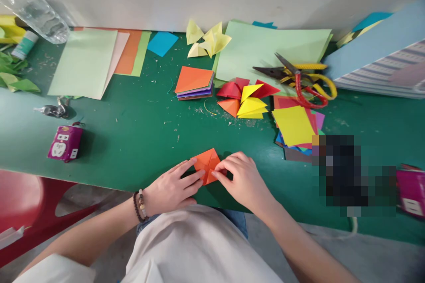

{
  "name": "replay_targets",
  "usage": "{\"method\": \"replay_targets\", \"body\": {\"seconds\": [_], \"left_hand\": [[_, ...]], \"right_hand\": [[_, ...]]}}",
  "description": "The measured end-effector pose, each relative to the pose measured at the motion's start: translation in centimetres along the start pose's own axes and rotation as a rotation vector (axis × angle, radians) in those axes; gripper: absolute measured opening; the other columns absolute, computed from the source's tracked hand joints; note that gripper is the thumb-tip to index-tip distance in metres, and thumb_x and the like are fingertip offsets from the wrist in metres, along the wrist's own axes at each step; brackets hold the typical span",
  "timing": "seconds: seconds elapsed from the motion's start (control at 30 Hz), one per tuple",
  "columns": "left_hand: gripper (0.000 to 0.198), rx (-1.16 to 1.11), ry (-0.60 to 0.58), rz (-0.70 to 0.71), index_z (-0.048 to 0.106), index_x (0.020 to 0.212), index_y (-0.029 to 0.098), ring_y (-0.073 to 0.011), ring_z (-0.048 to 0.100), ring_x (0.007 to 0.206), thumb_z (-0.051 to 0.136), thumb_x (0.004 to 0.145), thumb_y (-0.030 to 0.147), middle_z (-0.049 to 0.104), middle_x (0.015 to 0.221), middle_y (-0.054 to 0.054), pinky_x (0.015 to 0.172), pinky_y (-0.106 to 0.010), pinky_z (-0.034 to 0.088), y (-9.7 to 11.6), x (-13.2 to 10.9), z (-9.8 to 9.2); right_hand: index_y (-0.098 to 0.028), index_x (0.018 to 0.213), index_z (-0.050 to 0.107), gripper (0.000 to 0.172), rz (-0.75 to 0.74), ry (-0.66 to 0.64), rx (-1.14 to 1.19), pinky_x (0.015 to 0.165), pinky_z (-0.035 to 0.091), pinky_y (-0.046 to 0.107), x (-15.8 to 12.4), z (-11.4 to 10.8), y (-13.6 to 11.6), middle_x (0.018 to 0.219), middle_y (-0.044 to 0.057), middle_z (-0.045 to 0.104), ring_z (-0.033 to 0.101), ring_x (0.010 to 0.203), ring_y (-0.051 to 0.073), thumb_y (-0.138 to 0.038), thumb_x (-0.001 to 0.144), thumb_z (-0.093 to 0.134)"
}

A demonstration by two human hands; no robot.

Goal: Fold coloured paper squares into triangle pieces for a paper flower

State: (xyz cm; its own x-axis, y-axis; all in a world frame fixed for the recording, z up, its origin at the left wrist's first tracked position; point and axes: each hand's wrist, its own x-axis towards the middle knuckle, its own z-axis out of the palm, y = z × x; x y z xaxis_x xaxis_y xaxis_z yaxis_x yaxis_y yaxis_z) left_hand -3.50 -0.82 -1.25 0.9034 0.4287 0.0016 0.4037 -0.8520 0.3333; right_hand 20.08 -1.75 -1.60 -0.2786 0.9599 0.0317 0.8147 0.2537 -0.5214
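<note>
An orange sheet of folding paper point(207, 159) lies near the front edge of the green table, with crossing creases and its lower part folded in. My left hand point(174, 181) rests beside it, fingers stretched out, the fingertips pressing on its left side. With thumb and forefinger, my right hand point(239, 177) pinches the paper's right edge. Farther back stand a neat stack of coloured paper squares point(194, 82) and a group of red, orange and yellow folded paper pieces point(247, 99).
Pliers and scissors point(303, 77) lie on pale green sheets point(245, 44). Loose coloured squares point(295, 126) are at the right, near a pixelated dark object point(341, 172). A purple box point(64, 143) and keys point(58, 108) sit left. A plastic bottle point(36, 6) leans at the wall beside large sheets point(83, 62).
</note>
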Motion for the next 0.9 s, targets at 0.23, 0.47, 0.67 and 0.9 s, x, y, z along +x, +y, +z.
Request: {"method": "replay_targets", "body": {"seconds": [0.23, 0.47, 0.67, 0.9], "left_hand": [[0.054, 0.089, -0.026, 0.027, 0.053, 0.128, 0.016, -0.034, 0.027, 0.14, 0.061, 0.085, 0.049, 0.048, 0.142, -0.008, 0.115, -0.049, 0.031, 0.04, 0.15, 0.06], [0.05, 0.119, -0.045, 0.046, 0.055, 0.125, 0.016, -0.0322, 0.028, 0.141, 0.059, 0.087, 0.048, 0.05, 0.14, -0.008, 0.117, -0.048, 0.028, 0.05, 0.4, -0.31], [0.058, 0.032, -0.027, -0.009, 0.05, 0.132, 0.014, -0.0358, 0.026, 0.14, 0.062, 0.085, 0.047, 0.051, 0.139, -0.009, 0.113, -0.049, 0.032, 0.2, 0.27, -0.28], [0.067, 0.023, -0.089, -0.062, 0.036, 0.144, 0.021, -0.035, 0.029, 0.138, 0.06, 0.086, 0.046, 0.048, 0.141, -0.006, 0.112, -0.048, 0.033, 0.42, 0.33, -0.46]], "right_hand": [[-0.022, 0.068, 0.058, 0.018, 0.012, -0.01, -0.024, 0.069, 0.034, 0.033, 0.31, 0.33, 0.02, 0.068, 0.001, 0.064, 0.053, 0.079, 0.021, -0.027, 0.085, 0.064], [-0.022, 0.069, 0.058, 0.019, -0.01, 0.03, -0.066, 0.069, 0.033, 0.033, 0.11, 0.63, -0.02, 0.068, 0.001, 0.063, 0.052, 0.08, 0.021, -0.03, 0.086, 0.064], [-0.021, 0.069, 0.058, 0.019, -0.002, 0.004, -0.072, 0.069, 0.033, 0.032, 0.25, 0.5, -0.01, 0.069, 0.001, 0.064, 0.052, 0.079, 0.021, -0.03, 0.084, 0.066], [-0.021, 0.068, 0.059, 0.018, 0.037, -0.05, -0.086, 0.069, 0.033, 0.031, 0.54, 0.1, -0.34, 0.069, 0.001, 0.064, 0.052, 0.079, 0.02, -0.028, 0.084, 0.066]]}}
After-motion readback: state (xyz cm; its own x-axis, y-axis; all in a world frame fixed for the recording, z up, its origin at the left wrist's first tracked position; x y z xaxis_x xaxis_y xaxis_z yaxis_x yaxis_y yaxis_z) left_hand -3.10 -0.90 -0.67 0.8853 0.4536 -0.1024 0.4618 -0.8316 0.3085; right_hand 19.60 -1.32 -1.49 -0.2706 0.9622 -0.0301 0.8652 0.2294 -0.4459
